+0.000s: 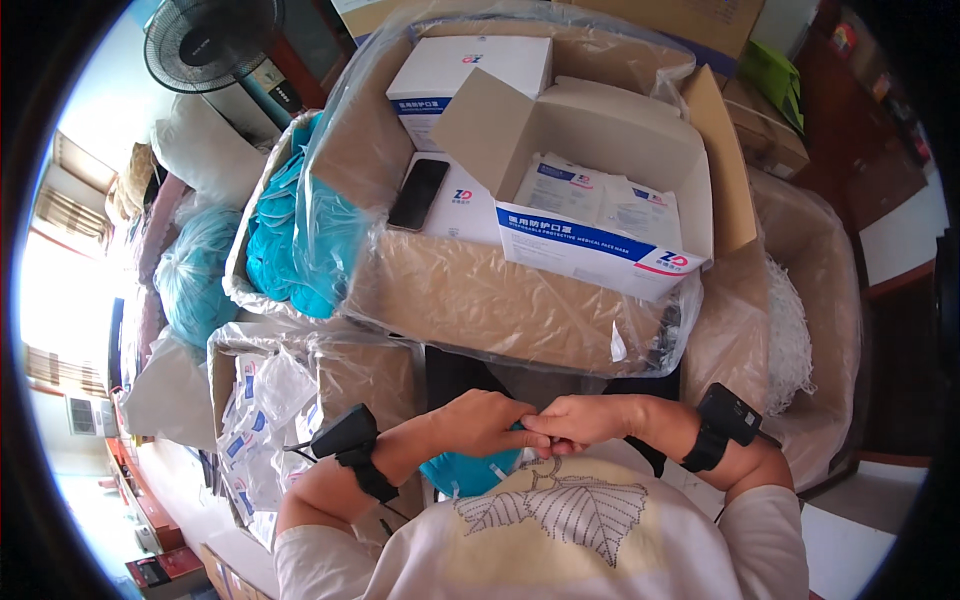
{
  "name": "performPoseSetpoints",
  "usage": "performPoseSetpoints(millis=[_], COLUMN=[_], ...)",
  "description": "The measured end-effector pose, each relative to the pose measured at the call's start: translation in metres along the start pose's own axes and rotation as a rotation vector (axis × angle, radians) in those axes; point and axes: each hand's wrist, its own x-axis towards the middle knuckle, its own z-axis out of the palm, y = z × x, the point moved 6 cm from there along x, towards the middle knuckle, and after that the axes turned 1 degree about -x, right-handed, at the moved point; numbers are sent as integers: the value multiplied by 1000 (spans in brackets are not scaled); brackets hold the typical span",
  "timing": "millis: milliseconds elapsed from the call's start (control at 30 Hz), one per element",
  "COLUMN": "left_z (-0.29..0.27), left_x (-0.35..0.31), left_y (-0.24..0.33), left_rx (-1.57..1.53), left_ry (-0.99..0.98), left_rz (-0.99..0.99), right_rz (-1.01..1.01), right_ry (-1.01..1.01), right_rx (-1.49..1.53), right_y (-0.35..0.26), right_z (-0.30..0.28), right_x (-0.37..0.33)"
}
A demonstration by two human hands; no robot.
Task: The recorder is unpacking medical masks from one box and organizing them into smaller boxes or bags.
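Note:
In front of my chest, my left hand and my right hand meet with curled fingers, their tips touching. A teal cup-shaped face mask with small white strap pieces hangs just below my left hand, which seems to grip its edge. My right fingers are pinched together; whatever lies between them is hidden. Beyond the hands, an open white box with a blue stripe contains several white sealed packets. It sits on a large plastic-lined carton.
A black phone lies beside a closed white box. Teal masks fill a lined carton at left; wrapped packets fill another below it. White straps are heaped in the right carton. A fan stands far left.

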Motion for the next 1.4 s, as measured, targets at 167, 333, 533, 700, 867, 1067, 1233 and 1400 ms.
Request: performPoseSetpoints(millis=[167,333,533,700,867,1067,1233,1400], left_z=[10,-8,-21,-31,-36,-64,-83,-88], left_x=[-7,-25,-36,-39,-43,-68,-81,-64], left_y=[4,36,58,67,69,20,-67,-101], left_rx=[-260,-119,17,124,115,78,-542,-819], left_ry=[-113,-218,-152,-130,-108,108,529,910], left_rz=[86,246,413,448,450,338,-264,-329], right_rz=[-11,-63,-17,3,9,117,-37,-63], right_ry=[-100,-236,-260,-282,-293,-26,438,475], right_rx=[-5,-179,-201,-165,-193,56,664,906], right_y=[-6,-11,-18,-21,-24,28,105,185], right_z=[10,22,29,28,25,-22,-69,-73], right_x=[-19,-55,-87,-106,-119,-162,-106,44])
